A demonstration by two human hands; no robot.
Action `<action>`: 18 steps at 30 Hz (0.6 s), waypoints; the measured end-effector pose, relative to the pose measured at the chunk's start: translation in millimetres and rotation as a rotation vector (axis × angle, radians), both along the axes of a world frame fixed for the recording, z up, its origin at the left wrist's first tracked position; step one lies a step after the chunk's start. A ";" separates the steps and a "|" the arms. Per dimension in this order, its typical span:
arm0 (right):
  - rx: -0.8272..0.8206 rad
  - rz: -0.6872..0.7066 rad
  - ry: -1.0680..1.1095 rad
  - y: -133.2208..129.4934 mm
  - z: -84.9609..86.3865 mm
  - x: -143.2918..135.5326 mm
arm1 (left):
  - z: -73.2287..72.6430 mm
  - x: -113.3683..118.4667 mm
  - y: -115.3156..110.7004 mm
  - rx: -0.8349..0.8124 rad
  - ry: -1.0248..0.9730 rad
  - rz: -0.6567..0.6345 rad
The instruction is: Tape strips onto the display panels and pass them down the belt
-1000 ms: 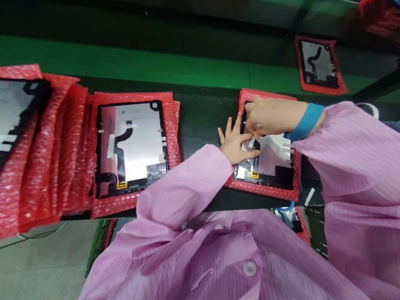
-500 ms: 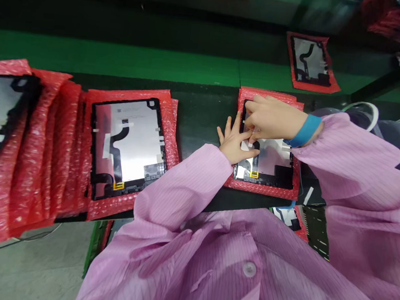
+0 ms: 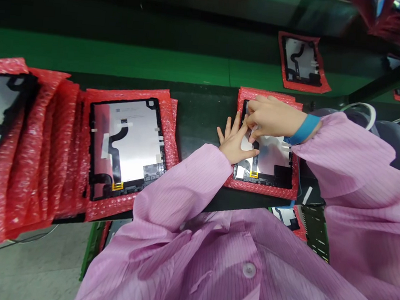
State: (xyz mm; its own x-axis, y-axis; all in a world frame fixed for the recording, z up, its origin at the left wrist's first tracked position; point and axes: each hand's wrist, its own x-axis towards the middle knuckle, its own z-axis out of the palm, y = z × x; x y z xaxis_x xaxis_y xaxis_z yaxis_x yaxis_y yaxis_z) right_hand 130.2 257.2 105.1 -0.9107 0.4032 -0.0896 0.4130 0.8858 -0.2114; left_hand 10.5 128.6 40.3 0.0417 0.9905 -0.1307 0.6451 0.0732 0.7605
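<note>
A tablet screen panel (image 3: 272, 156), silver-backed with a black frame and a dark flex cable, lies on red bubble wrap (image 3: 263, 188) in front of me. My left hand (image 3: 234, 143) rests with spread fingers across the panel's left edge, its thumb over the flex cable. Over the panel's upper left part, my right hand (image 3: 271, 118) is closed with its fingertips pinched together, close to my left fingers. Whatever the pinch may hold is too small or hidden to make out. A blue band (image 3: 305, 130) circles the right wrist.
To the left, a similar panel (image 3: 138, 140) lies on red bubble wrap, beside a row of stacked red bubble-wrap bags (image 3: 60, 147). Another wrapped panel (image 3: 304, 61) sits on the green ledge at the back. Grey rounded objects and a white cable (image 3: 368, 108) stand at the right.
The view has shifted slightly, so the panel on the back ledge appears further left. My left hand stays in place; my right fingertips have moved only very slightly.
</note>
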 end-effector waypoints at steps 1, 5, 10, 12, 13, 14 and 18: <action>-0.004 0.007 -0.035 1.6 0.5 -1.1 | -0.3 0.2 -0.2 0.003 0.006 0.001; 0.048 0.021 -0.237 6.5 7.4 -9.4 | -4.0 1.3 0.0 0.039 -0.010 -0.002; 0.179 -0.184 -0.381 6.5 23.1 -23.3 | -8.9 1.0 4.0 0.047 0.021 0.012; 0.309 -0.270 -0.356 1.9 34.4 -23.8 | -7.0 -0.3 1.6 0.088 0.039 0.029; 0.369 -0.324 -0.327 -2.5 41.5 -21.5 | -4.9 -0.8 -1.9 0.127 0.060 0.033; 0.406 -0.373 -0.297 -8.9 49.7 -17.2 | -2.2 -1.1 -7.0 0.179 0.093 0.025; 0.380 -0.555 -0.159 -61.2 87.6 22.7 | 8.4 1.5 -38.4 0.399 0.287 -0.117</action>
State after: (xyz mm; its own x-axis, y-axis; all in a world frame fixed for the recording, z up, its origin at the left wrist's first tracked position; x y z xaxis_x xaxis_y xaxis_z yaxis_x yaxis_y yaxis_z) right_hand 152.9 196.0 192.7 -0.5479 0.8358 0.0344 0.8270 0.5350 0.1725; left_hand 12.0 90.2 48.7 0.1729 0.9567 0.2343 0.8189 -0.2718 0.5054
